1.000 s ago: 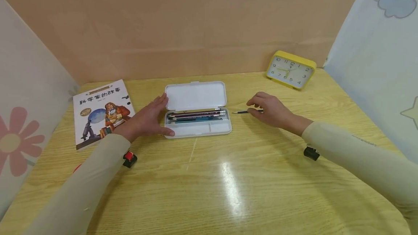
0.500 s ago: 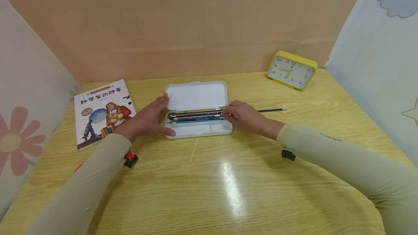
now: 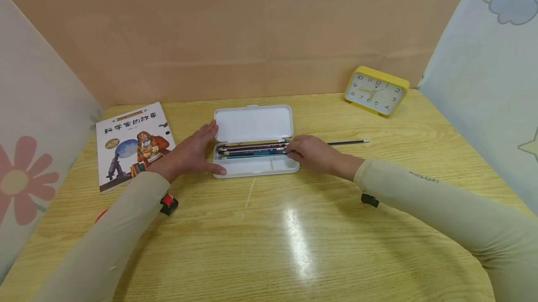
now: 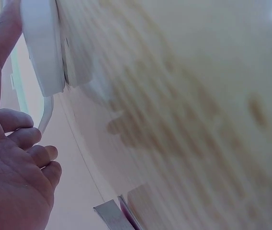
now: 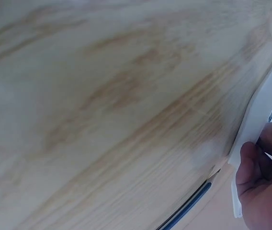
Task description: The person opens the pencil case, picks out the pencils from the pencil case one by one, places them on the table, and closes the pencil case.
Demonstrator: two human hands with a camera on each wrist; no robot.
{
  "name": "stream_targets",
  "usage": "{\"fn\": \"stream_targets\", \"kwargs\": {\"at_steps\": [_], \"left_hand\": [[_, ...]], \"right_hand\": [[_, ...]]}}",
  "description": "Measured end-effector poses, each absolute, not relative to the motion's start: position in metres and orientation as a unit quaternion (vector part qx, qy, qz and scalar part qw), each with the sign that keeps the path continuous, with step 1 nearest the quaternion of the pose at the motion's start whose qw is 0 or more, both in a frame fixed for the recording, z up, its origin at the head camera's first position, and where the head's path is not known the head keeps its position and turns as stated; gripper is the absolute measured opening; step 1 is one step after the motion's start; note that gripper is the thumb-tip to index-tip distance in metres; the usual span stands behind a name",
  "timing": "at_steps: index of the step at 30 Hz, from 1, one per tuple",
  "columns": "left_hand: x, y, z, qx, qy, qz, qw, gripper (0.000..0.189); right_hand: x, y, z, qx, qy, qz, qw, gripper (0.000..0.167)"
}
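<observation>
An opened white pencil case lies on the table with several pencils in its back compartment. My left hand holds its left end, the thumb on the front corner and the fingers at the lid's edge. In the left wrist view that thumb lies along the case's wall. At the case's right end, my right hand pinches at the pencils' eraser ends; its fingertips partly hide the pencil there. A dark striped pencil lies on the table just right of the case, its tip showing in the right wrist view.
A picture book lies left of the case, beneath the left forearm's far side. A yellow alarm clock stands at the back right by the wall. Walls enclose the table at the back and both sides.
My right hand has left the striped pencil on the table and moved left to the pencil case's right end, staying there for the last half second. The left hand has stayed put.
</observation>
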State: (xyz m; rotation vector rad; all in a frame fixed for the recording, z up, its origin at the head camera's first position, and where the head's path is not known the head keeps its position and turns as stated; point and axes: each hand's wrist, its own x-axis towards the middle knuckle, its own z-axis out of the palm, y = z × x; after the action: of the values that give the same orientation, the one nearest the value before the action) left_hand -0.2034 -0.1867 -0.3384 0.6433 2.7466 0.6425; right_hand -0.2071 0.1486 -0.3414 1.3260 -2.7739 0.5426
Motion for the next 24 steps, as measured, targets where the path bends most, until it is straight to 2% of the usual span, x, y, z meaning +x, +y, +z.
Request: {"fn": "stream_targets", "kwargs": {"at_steps": [11, 24], "left_hand": [[-0.2027, -0.1870, -0.3388, 0.225, 0.940, 0.227, 0.121, 0.124], [-0.2025, -0.1864, -0.3389, 0.219, 0.943, 0.221, 0.120, 0.124]], "right_hand": [[-0.2060, 0.1451, -0.3432, 0.411, -0.895, 0.173, -0.002, 0.005], [-0.2078, 0.1431, -0.3419, 0.396, -0.896, 0.201, -0.028, 0.009]]}}
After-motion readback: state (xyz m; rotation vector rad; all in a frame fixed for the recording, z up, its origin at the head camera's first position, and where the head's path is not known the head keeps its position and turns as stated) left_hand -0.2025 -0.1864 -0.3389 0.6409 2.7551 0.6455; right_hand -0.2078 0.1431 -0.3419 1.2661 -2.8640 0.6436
